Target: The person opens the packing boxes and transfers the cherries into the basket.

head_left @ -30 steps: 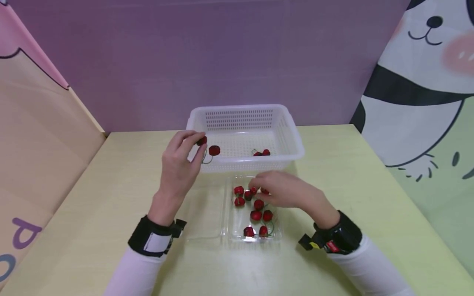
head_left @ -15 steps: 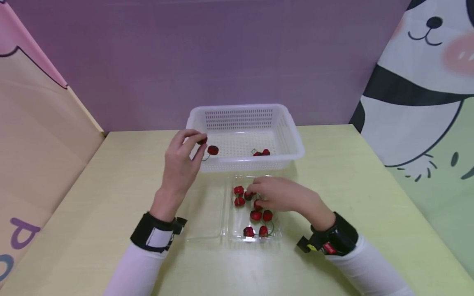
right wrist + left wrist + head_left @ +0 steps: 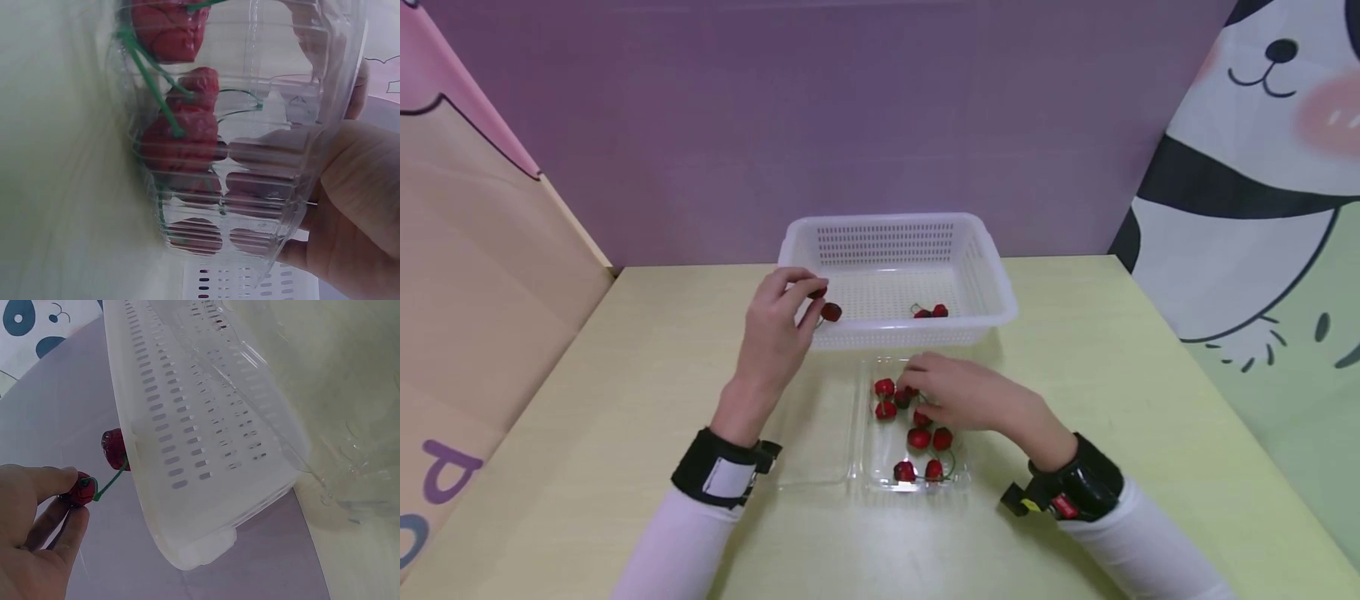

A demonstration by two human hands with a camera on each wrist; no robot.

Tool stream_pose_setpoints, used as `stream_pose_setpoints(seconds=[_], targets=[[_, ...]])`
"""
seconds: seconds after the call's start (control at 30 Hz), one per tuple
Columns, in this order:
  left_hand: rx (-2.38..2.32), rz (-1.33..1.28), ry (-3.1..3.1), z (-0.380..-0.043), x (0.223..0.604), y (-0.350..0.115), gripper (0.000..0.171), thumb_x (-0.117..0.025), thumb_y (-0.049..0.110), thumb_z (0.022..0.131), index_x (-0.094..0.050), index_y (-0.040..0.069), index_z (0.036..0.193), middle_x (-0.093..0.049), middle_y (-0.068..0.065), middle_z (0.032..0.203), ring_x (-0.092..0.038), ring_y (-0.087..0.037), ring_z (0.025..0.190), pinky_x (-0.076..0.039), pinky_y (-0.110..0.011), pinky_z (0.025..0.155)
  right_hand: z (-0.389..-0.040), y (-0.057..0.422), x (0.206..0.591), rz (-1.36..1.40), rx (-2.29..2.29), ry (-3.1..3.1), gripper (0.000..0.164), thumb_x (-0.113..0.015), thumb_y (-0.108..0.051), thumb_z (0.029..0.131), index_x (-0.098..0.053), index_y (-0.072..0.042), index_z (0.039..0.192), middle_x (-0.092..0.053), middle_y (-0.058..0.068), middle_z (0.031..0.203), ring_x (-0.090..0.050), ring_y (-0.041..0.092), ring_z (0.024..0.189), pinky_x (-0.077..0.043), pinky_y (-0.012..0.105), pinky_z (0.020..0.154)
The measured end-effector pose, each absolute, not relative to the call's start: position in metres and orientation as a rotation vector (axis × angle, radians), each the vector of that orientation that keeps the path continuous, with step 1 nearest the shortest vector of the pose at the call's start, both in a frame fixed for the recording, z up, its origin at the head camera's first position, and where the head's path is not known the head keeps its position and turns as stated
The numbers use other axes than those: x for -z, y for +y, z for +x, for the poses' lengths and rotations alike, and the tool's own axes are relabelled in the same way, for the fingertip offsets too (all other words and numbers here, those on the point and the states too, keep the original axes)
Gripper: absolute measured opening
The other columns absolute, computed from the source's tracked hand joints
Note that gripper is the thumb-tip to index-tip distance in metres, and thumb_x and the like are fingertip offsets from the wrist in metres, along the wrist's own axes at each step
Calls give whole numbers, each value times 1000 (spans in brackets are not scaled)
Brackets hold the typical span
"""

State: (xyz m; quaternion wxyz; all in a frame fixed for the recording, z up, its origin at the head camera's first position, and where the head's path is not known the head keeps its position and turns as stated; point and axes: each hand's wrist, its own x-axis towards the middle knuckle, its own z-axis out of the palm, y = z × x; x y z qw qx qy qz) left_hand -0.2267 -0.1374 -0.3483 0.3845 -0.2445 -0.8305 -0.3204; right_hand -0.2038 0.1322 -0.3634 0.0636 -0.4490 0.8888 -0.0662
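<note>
Handling cherries between the white basket (image 3: pixel 895 335) and the clear plastic box (image 3: pixel 880 462) seems to be the step in hand, though which way they go cannot be told. By the basket's near left corner, the left hand (image 3: pixel 777 321) pinches one cherry (image 3: pixel 80 489) between thumb and fingers; its stem-joined twin (image 3: pixel 114 450) hangs close to the basket's rim. Two more, a small pair (image 3: pixel 932 312), lie inside the basket toward its near right corner. The box rests on the counter (image 3: pixel 625 408) just in front of the basket, with loose fruit (image 3: pixel 918 438) inside. Over the box's basket end reaches the right hand (image 3: pixel 966 396); whether its fingers pinch anything cannot be told. The next move probably calls for keeping the dangling twin off the basket's rim.
</note>
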Motion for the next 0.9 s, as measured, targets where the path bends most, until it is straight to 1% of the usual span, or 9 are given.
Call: stream_pose_setpoints(seconds=[0.17,0.43,0.5,0.57,0.67,0.8,0.9], targets=[[808,-618,-2164,-227,350,-136,22,-77,-9,87,-74,-8,109,-63,-20,110,-60,-34,103,-54,-44,93,-205,132,365,-1336,192,2677,33,-74,-10,93,-67,-5,125,-64,8,120,-59,22,108,-53,37,94],[798,-597,-2231,-228,353,-136,25,-77,-8,87,-73,-9,111,-62,-20,111,-60,-34,104,-55,-44,93,-206,131,368,-1332,157,2681,31,-74,-12,95,-68,-4,124,-65,9,123,-60,25,112,-52,38,98],[800,-598,-2236,-228,353,-136,25,-76,-9,87,-73,-8,112,-62,-20,113,-61,-33,104,-56,-43,91,-206,131,368,-1334,142,2682,30,-74,-13,95,-69,-4,123,-65,9,122,-60,25,111,-52,38,98],[802,-597,-2244,-228,353,-137,26,-76,-10,87,-73,-8,113,-62,-20,114,-62,-33,101,-57,-41,87,-206,130,369,-1335,132,2684,28,-74,-13,95,-70,-4,121,-65,9,121,-59,24,111,-52,38,98],[802,-607,-2239,-228,354,-137,26,-75,-10,86,-73,-6,112,-62,-21,115,-62,-34,102,-57,-43,86,-206,130,369,-1328,129,2687,27,-75,-13,95,-70,-4,120,-66,9,121,-59,24,111,-52,37,98],[788,-619,-2243,-229,355,-137,25,-75,-10,86,-72,-5,110,-62,-21,114,-60,-37,105,-53,-48,92,-205,129,369,-1319,127,2691,25,-74,-13,95,-71,-4,118,-66,9,120,-60,24,108,-53,37,96],[786,-617,-2261,-229,356,-137,23,-75,-10,86,-73,-5,108,-62,-20,113,-60,-36,103,-54,-46,91,-205,129,369,-1299,132,2696,22,-74,-14,96,-72,-4,115,-65,8,117,-59,23,105,-53,36,94]])
